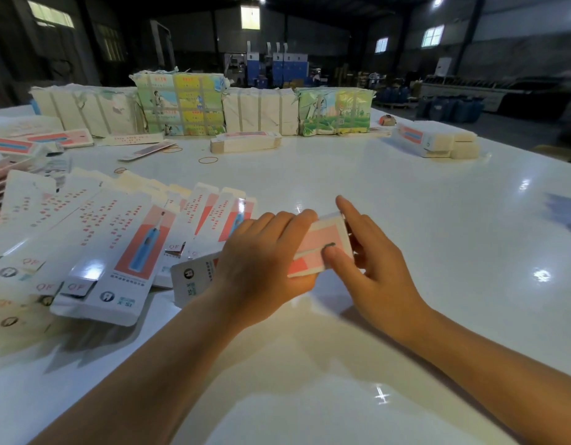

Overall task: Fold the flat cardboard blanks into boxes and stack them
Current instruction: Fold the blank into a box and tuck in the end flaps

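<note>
White worktop, glossy. Wrapped bundles in row at far edge. Flat blanks fanned at left, overlapping. Box, pink and white, held just above worktop centre between both hands. Left hand grip curled over box. Right hand pinches box end, thumb on top, index finger straight; probably closing flap. Rubber band loose behind.

Both hands' grip, left hand and right hand, on a pink-white carton above the glossy white table.
</note>
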